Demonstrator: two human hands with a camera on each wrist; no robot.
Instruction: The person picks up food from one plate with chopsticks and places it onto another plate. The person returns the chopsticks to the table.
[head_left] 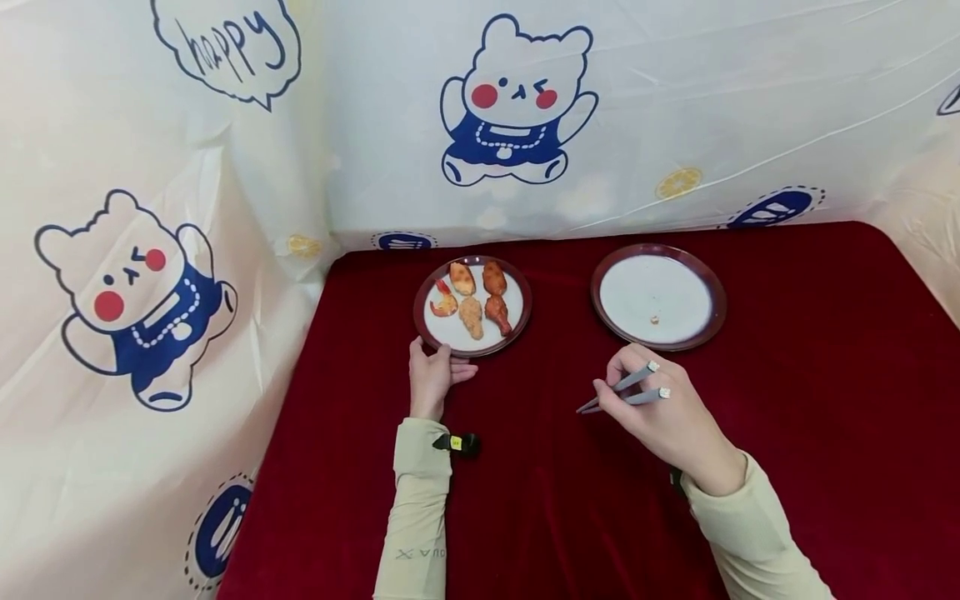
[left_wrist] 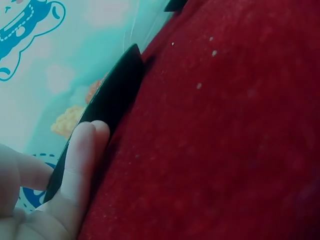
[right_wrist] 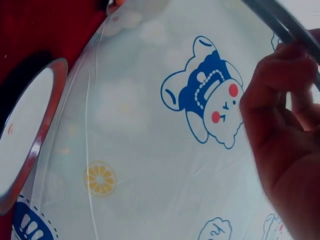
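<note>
My left hand [head_left: 432,377] holds the near edge of a brown-rimmed plate [head_left: 420,329], thumb at the rim and straight fingers against its dark outer side in the left wrist view. On that plate lie a shrimp [head_left: 443,302], a pale fried drumstick [head_left: 471,317], a darker drumstick [head_left: 497,314] and two browned pieces, one lighter [head_left: 462,278] and one redder [head_left: 494,277]. My right hand [head_left: 675,417] grips a pair of grey chopsticks [head_left: 636,398], tips together above the red cloth, pointing left with nothing between them.
A second brown-rimmed plate [head_left: 652,287] stands beyond my right hand, with a small crumb [head_left: 655,320] on it. Dark red cloth [head_left: 540,500] covers the table. White curtains [head_left: 390,117] printed with bears hang at the back and left.
</note>
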